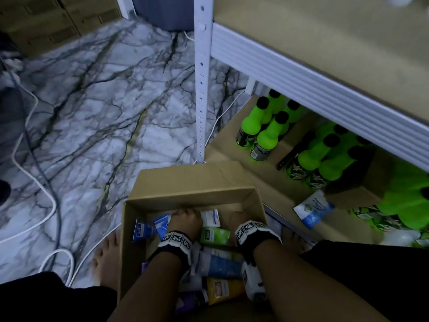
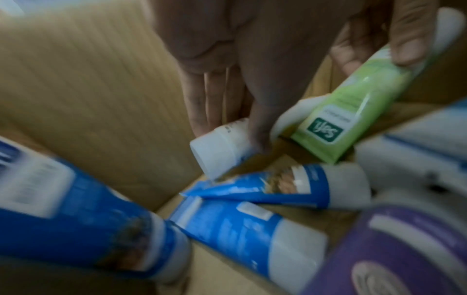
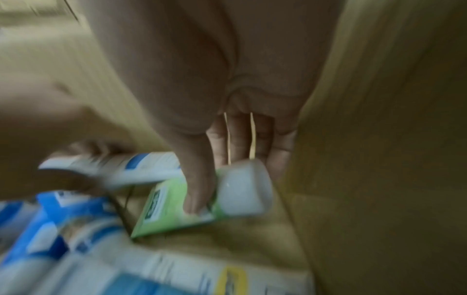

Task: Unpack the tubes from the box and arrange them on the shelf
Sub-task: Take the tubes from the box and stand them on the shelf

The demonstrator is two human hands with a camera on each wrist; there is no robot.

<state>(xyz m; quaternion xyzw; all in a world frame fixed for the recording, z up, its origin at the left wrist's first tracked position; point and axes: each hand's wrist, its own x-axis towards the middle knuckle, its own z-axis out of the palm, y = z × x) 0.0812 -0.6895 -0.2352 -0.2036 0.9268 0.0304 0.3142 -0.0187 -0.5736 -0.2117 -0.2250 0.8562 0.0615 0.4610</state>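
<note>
An open cardboard box [image 1: 192, 194] stands on the floor between my knees, holding several tubes in blue, white, green, yellow and purple. Both hands are down inside it. My left hand [image 1: 185, 219] grips a white tube with a white cap [image 2: 217, 147] between thumb and fingers [image 2: 202, 111]. My right hand [image 1: 240, 220] pinches the green tube [image 3: 174, 211] just below its white cap [image 3: 245, 189], thumb on top. In the left wrist view the same green tube [image 2: 353, 111] lies tilted over blue tubes [image 2: 242, 229].
The shelf unit rises on the right, with a white upright post [image 1: 201, 89] and a bare upper board [image 1: 325, 31]. Green bottles [image 1: 262, 126] and a blue-white tube [image 1: 313, 209] sit on the lower board. Cables [image 1: 34, 182] cross the marble floor, and my bare foot [image 1: 106, 254] is left of the box.
</note>
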